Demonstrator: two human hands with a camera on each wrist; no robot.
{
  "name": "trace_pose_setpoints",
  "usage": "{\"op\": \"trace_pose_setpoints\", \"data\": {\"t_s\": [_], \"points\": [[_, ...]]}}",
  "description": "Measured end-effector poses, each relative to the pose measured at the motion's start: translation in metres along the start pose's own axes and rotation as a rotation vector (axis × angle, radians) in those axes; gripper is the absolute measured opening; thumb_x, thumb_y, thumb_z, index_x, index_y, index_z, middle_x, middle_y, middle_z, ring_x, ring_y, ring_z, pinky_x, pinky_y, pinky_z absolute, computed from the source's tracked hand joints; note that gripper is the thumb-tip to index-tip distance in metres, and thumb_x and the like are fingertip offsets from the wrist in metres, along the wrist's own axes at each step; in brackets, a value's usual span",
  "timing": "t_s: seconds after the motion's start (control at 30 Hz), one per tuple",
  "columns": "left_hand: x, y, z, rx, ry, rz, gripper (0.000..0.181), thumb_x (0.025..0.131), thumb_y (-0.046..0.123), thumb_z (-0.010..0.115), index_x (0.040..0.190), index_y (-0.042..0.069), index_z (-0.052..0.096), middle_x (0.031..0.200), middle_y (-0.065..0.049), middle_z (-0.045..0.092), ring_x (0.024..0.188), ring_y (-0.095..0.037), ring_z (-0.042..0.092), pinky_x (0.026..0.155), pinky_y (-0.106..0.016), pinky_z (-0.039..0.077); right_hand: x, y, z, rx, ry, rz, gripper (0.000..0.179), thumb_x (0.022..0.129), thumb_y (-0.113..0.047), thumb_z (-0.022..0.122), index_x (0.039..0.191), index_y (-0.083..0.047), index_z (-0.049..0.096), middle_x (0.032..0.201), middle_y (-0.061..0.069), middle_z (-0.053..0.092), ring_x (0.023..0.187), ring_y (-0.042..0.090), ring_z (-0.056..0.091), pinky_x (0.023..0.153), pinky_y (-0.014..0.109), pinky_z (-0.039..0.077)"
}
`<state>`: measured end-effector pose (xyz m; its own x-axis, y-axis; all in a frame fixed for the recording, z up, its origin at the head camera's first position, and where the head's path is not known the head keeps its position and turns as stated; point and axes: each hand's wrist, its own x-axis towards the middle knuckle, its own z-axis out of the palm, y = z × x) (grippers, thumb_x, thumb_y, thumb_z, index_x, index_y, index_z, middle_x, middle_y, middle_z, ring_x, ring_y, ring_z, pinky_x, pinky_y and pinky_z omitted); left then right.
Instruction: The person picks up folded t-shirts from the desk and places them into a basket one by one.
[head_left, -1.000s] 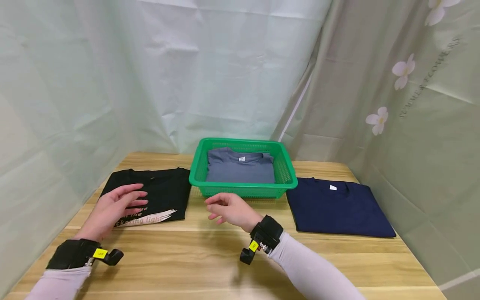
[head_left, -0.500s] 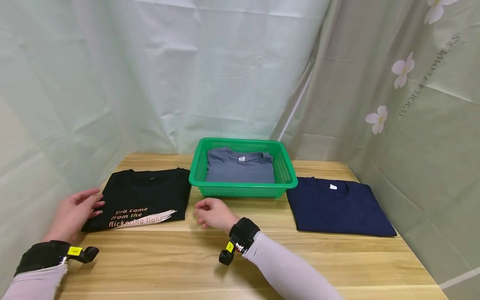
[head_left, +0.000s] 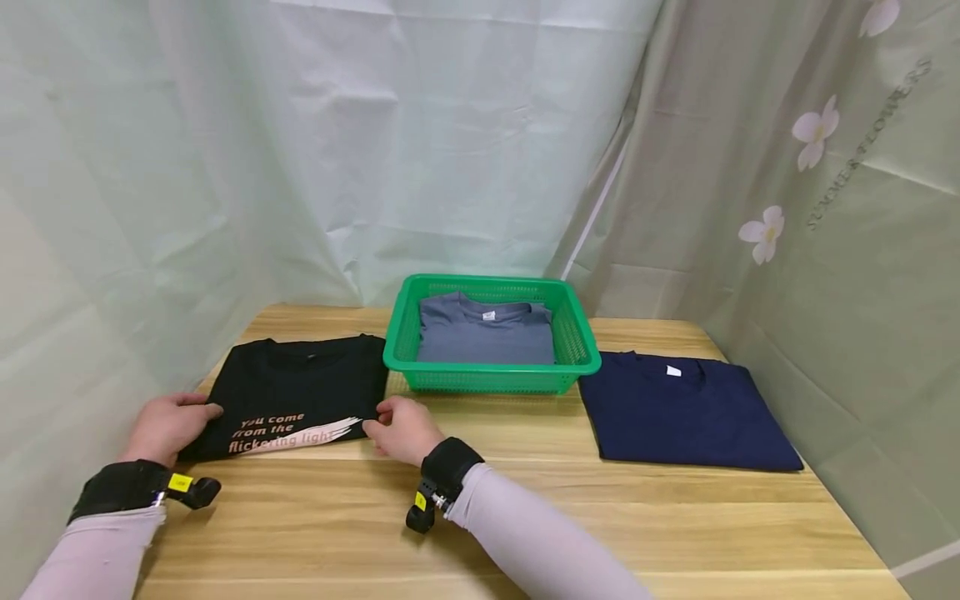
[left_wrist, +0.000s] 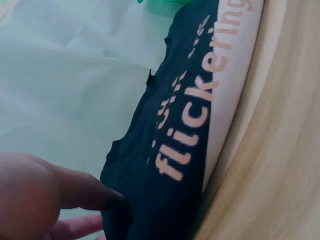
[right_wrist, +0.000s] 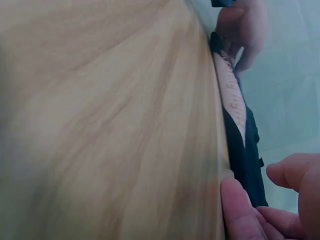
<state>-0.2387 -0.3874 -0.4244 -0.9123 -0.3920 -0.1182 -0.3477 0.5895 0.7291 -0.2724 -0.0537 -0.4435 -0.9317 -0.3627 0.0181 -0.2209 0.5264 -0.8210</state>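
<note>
A folded black T-shirt (head_left: 315, 383) with pink lettering and a pale brush stroke lies at the left of the table. At its left side, my left hand (head_left: 167, 427) pinches the edge; in the left wrist view the thumb (left_wrist: 85, 190) presses on the black cloth (left_wrist: 140, 205), with a finger behind it. My right hand (head_left: 407, 429) is at the shirt's front right corner. From the right wrist, its fingers (right_wrist: 237, 205) touch the shirt's edge while the thumb (right_wrist: 290, 172) stands apart from the cloth.
Behind, a green plastic basket (head_left: 491, 379) holds a folded grey T-shirt (head_left: 487, 340). A folded navy T-shirt (head_left: 690, 417) lies to the right on the wooden table (head_left: 600, 517). Pale curtains (head_left: 450, 150) enclose the back and sides.
Both hands have come down to the black T-shirt. The left moved off its top to the left edge and took hold; the right moved leftward to the front right corner.
</note>
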Motion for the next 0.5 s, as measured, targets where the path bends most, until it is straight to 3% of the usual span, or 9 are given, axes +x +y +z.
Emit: {"op": "trace_pose_setpoints", "data": {"t_s": [0.2,0.3,0.4,0.5], "points": [[0.007,-0.006,0.001,0.0,-0.011,0.002,0.053,0.094,0.007,0.059,0.137,-0.017,0.04,0.135,-0.042,0.032,0.115,-0.053,0.035,0.092,-0.063,0.035,0.004,-0.005,0.008,-0.104,0.047,-0.032,0.019,0.092,-0.015,0.073,0.109,-0.007,0.07,0.074,-0.007,0.059,0.042,-0.003,0.054,0.046,0.014,0.047],[0.009,-0.01,-0.002,-0.006,0.0,0.005,0.053,0.093,0.008,0.061,0.137,-0.016,0.042,0.135,-0.041,0.035,0.113,-0.051,0.038,0.081,-0.052,0.041,0.005,-0.006,0.006,-0.125,0.049,-0.047,0.012,0.09,-0.009,0.073,0.103,-0.007,0.073,0.065,-0.008,0.059,0.043,-0.001,0.055,0.043,0.015,0.046],[0.011,-0.012,-0.003,0.01,0.018,0.021,0.052,0.091,0.008,0.065,0.133,-0.016,0.047,0.131,-0.04,0.039,0.11,-0.049,0.042,0.071,-0.038,0.04,0.007,-0.006,0.003,-0.241,0.068,-0.091,0.01,0.088,-0.012,0.075,0.098,-0.012,0.077,0.07,-0.009,0.065,0.058,-0.001,0.058,0.053,0.014,0.048],[0.012,-0.011,-0.003,0.047,0.032,0.036,0.049,0.088,0.008,0.067,0.128,-0.016,0.051,0.126,-0.04,0.043,0.106,-0.048,0.044,0.066,-0.034,0.038,0.007,-0.006,0.001,-0.371,0.083,-0.156,0.01,0.087,-0.015,0.077,0.097,-0.017,0.08,0.083,-0.01,0.071,0.075,0.001,0.06,0.065,0.014,0.049]]}}
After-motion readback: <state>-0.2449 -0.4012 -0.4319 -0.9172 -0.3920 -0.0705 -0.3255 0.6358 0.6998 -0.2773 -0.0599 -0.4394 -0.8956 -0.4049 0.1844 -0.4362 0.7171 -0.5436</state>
